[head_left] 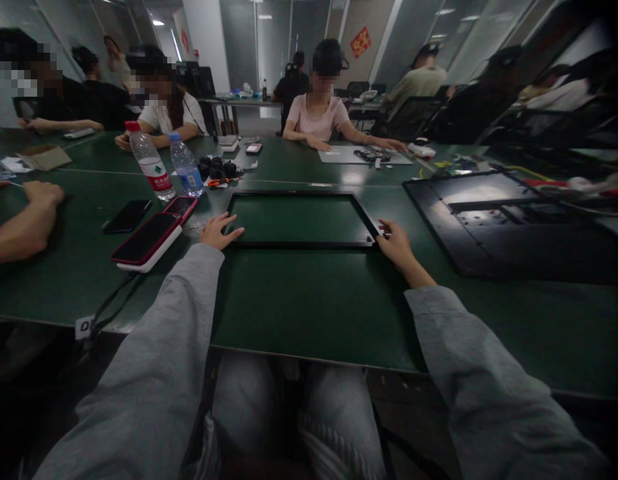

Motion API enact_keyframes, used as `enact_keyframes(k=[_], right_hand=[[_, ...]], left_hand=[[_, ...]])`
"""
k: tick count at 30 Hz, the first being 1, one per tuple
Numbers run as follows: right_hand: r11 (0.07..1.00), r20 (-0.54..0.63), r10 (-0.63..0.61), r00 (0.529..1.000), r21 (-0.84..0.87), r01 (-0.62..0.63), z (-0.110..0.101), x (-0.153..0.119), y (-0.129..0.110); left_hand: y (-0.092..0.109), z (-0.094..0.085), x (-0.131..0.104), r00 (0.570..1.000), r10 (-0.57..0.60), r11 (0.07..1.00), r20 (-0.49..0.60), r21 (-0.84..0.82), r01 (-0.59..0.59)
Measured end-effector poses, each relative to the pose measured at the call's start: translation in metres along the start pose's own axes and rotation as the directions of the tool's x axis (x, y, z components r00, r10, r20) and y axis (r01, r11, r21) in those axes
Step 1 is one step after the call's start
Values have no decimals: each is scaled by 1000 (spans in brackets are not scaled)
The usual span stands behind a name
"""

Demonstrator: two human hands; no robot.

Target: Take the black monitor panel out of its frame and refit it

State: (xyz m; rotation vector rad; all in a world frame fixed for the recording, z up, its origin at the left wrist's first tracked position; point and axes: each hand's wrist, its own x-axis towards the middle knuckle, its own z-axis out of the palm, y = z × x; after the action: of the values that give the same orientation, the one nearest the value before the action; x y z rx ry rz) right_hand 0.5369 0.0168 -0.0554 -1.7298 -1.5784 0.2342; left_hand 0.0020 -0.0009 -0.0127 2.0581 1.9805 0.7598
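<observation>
A thin black rectangular frame, like a screen bezel, lies on the green table in front of me, with tabletop showing through its opening. My left hand rests at its left side, fingers spread and thumb pointing toward the near left corner. At the near right corner, my right hand has its fingers bent around the frame's edge, thumb toward the inside. A small dark bit sits on the frame by that corner; its kind is too small to make out.
Left of the frame lie a red-cased phone, a black phone and two water bottles. A large black panel lies to the right. Across the table, a person in pink works at a grey panel. Another person's hand is at far left.
</observation>
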Motion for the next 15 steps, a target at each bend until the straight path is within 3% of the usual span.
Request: enact_keyframes(k=[3, 6, 11, 13, 15], right_hand=[[1000, -37, 10, 999, 10, -10, -1, -1, -3], [1000, -86, 22, 996, -6, -22, -4, -3, -8], [989, -213, -48, 976, -145, 17, -23, -6, -14], [982, -331, -15, 943, -185, -49, -38, -7, -13], [970, -481, 43, 876, -190, -152, -57, -9, -4]], left_hand=[[14, -1, -8, 998, 62, 997, 31, 35, -63], [23, 0, -15, 983, 134, 987, 128, 74, -144], [19, 2, -16, 980, 153, 986, 130, 46, -160], [15, 3, -14, 985, 140, 988, 99, 49, -145], [12, 3, -12, 992, 108, 992, 59, 66, -112]])
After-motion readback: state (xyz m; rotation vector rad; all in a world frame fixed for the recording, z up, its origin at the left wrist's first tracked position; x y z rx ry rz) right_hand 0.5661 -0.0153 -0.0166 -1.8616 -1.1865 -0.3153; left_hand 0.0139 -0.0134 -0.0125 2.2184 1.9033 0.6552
